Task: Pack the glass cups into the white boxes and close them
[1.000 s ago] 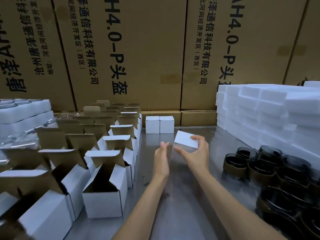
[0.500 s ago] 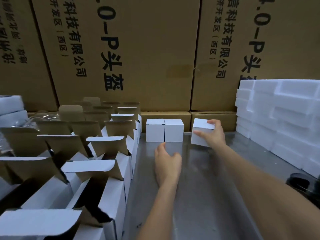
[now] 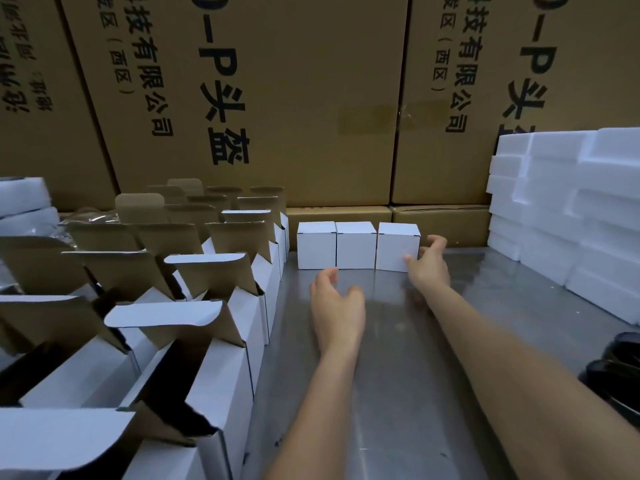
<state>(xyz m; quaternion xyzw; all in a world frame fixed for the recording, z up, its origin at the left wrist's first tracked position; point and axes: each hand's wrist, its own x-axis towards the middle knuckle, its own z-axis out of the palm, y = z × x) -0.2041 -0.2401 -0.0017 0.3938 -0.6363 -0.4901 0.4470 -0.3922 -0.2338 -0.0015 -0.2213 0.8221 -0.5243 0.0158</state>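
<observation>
Head view: right hand (image 3: 427,263) at centre-right of frame, fingers curled round the right edge of the third closed box (image 3: 397,247), thumb on its front face, box down on the steel table (image 3: 398,375). Sits last in a row of three at upper centre, beside the second closed box (image 3: 355,244) and first closed box (image 3: 316,245); narrow gap to the second one, touching or not, cannot tell. Left hand (image 3: 337,308) just below the row, fingers loosely curled, holding nothing, not touching any box. Open boxes (image 3: 194,327) with flaps up fill left half of frame; foam blocks (image 3: 568,209) stacked at right edge; dark glass cups (image 3: 620,375) only partly visible at lower right corner. Cardboard cartons (image 3: 311,98) wall off the back. Risks, judged: pulling the hand away with fingers hooked on the edge could drag or twist the box out of line; pushing it left too hard could shunt the other two toward the open boxes. Lid tuck not checkable from here, could pop if not seated. Next reach to lower right goes blind past the forearm, likely to knock cups together. Left forearm close to raised flaps, could snag one.
</observation>
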